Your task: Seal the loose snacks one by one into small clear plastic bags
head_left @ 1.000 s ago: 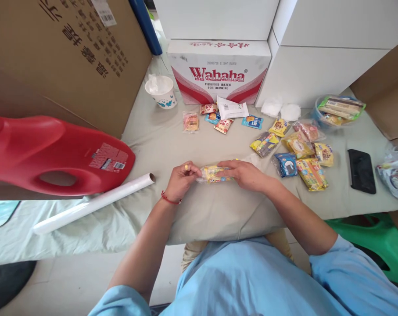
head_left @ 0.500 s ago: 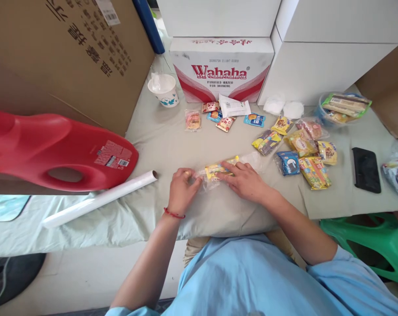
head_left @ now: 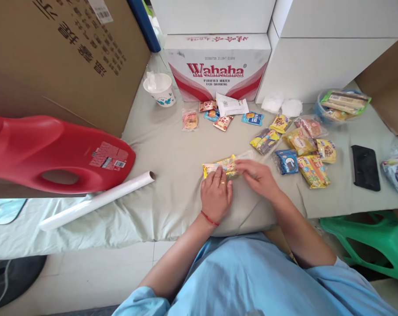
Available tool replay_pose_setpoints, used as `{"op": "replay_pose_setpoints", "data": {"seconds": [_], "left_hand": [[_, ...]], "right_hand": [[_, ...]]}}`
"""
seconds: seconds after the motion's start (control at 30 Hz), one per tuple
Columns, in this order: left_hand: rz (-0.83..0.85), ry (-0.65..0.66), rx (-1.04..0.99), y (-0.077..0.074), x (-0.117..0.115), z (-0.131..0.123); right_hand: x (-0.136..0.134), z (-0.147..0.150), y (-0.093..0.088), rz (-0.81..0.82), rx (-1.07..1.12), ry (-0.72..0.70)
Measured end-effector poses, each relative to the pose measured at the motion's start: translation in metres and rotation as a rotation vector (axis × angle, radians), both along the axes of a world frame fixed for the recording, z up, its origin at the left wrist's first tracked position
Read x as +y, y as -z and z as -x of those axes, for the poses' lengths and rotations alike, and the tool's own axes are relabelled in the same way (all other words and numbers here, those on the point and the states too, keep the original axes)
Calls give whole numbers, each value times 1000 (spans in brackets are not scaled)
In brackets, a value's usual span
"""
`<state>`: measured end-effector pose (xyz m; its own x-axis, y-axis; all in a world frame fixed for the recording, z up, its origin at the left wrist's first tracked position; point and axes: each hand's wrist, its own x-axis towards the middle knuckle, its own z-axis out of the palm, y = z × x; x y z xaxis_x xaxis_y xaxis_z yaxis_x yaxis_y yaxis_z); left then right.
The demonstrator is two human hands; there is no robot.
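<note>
A yellow snack packet (head_left: 208, 168) wrapped in clear plastic lies on the cloth in front of me. My left hand (head_left: 216, 193), with a ring and a red bracelet, rests flat on top of it, fingers stretched forward. At the packet's right end, my right hand (head_left: 258, 177) has its thumb and fingers together on the clear plastic (head_left: 246, 155), part of which sticks out beyond the fingers. Its fingertips partly cover the plastic where it meets the packet.
Several wrapped snacks (head_left: 299, 140) lie to the right, beside a black phone (head_left: 365, 168) and a filled tub (head_left: 324, 115). A paper cup (head_left: 160, 91) and a Wahaha box (head_left: 215, 66) stand behind. Leftward are a white roll (head_left: 100, 199) and a red jug (head_left: 96, 153).
My left hand has moved right, from the plastic at the packet's left end onto its top. My right hand has slid right, off the packet's top to the plastic at its right end.
</note>
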<state>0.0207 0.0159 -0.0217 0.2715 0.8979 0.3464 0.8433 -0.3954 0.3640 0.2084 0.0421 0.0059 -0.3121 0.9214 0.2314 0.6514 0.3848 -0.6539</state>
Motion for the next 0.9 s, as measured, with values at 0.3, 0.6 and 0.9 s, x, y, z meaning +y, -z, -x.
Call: {"op": "replay_pose_setpoints", "data": {"seconds": [0.3,0.6,0.9], "left_hand": [[33,25,121,6,-8,0],[10,52,106,7,-8,2],[-35,81,90,16,-7,5]], "right_hand": [[17,-6,19,147,-189,544],[37,-4,-8,181,-127,397],[38,88,-46,347,-520,132]]}}
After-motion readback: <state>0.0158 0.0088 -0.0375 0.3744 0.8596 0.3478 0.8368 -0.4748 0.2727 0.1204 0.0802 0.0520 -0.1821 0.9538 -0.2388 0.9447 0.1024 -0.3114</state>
